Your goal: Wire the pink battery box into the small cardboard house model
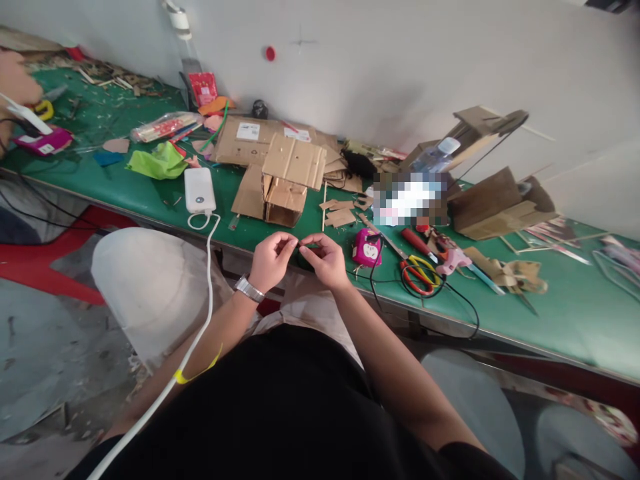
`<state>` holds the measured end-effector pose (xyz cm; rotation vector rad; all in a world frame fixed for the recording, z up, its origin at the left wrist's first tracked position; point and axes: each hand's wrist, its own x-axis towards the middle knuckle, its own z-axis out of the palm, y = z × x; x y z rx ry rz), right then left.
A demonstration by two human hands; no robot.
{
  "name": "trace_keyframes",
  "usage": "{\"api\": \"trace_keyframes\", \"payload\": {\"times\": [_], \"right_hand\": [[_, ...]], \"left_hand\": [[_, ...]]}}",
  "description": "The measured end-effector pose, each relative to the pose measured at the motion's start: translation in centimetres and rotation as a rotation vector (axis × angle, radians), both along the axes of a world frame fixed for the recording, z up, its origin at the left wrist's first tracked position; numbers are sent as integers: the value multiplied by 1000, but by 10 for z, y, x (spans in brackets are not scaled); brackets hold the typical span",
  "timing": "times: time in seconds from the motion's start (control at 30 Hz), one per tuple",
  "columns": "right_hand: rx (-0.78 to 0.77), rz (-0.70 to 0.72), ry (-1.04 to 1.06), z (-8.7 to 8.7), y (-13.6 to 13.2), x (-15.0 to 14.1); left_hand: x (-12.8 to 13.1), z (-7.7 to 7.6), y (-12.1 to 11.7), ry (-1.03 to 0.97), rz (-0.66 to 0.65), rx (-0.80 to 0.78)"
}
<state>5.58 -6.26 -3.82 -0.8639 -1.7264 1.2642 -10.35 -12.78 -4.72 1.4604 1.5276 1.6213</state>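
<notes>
My left hand point(271, 261) and my right hand point(326, 260) meet over the table's front edge, above my lap. Each one is closed in a pinch, fingertips almost touching. A tiny dark bit shows between them, too small to name. Just beyond them on the green table point(230, 233) stands a small cardboard box structure point(293, 177) with a flat piece on top. To its right lie cut cardboard scraps point(341, 215). A magenta socket block point(367, 248) with a black plug sits right of my right hand.
A white power bank point(199, 189) with a white cable lies to the left. Scissors point(419, 275), a red-handled tool point(419, 243) and a pink glue gun point(454, 261) are on the right, among looping black cord. Behind them stand a plastic bottle point(437, 157) and larger cardboard pieces point(500, 200).
</notes>
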Motion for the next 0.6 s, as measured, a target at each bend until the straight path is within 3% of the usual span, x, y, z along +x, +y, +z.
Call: {"api": "trace_keyframes", "payload": {"times": [0.6], "right_hand": [[-5, -127, 40, -7, 1, -1]], "left_hand": [[4, 2, -2, -65, -58, 26]]}}
